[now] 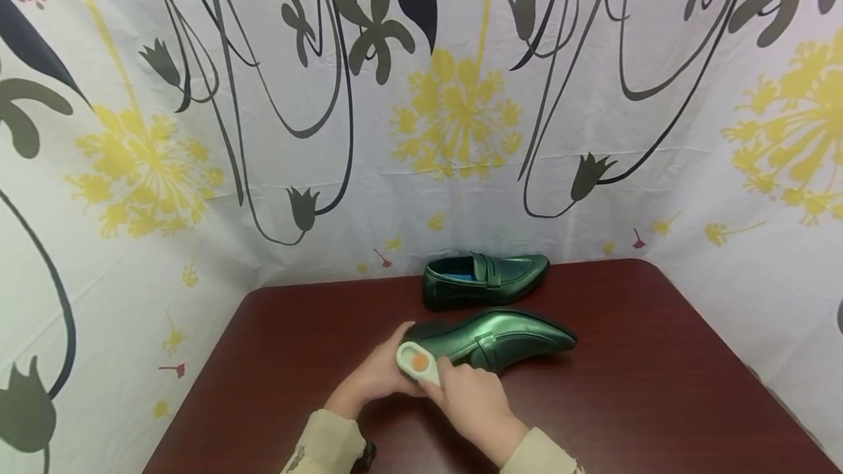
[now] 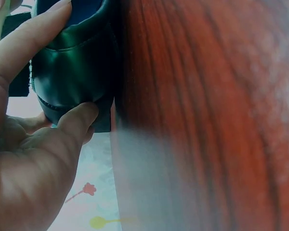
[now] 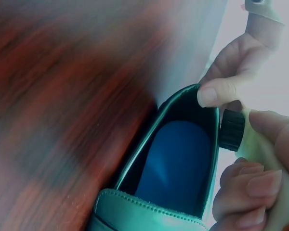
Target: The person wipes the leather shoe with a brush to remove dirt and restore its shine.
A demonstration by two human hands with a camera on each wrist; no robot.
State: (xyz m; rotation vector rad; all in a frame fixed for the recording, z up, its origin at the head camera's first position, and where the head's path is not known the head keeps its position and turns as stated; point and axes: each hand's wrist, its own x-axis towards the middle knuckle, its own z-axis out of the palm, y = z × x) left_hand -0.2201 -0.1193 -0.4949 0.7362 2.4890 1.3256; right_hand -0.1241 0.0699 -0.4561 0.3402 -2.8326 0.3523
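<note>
A shiny green loafer [image 1: 520,335] lies tipped on its side on the table, its toe to the right. My left hand [image 1: 378,371] grips it by the heel, with the thumb over the collar edge and a finger against the back of the heel, as the left wrist view shows. In my right hand [image 1: 477,404] is a pale green brush [image 1: 431,371] with an orange spot at its end. The right wrist view has its black bristles [image 3: 232,130] against the outer side of the shoe near the heel, and a blue insole [image 3: 176,159] inside.
The matching green loafer [image 1: 520,280] stands upright behind, near the back edge of the dark red-brown table [image 1: 296,335]. A white cloth [image 1: 369,218] with printed flowers hangs right behind the table and along its sides.
</note>
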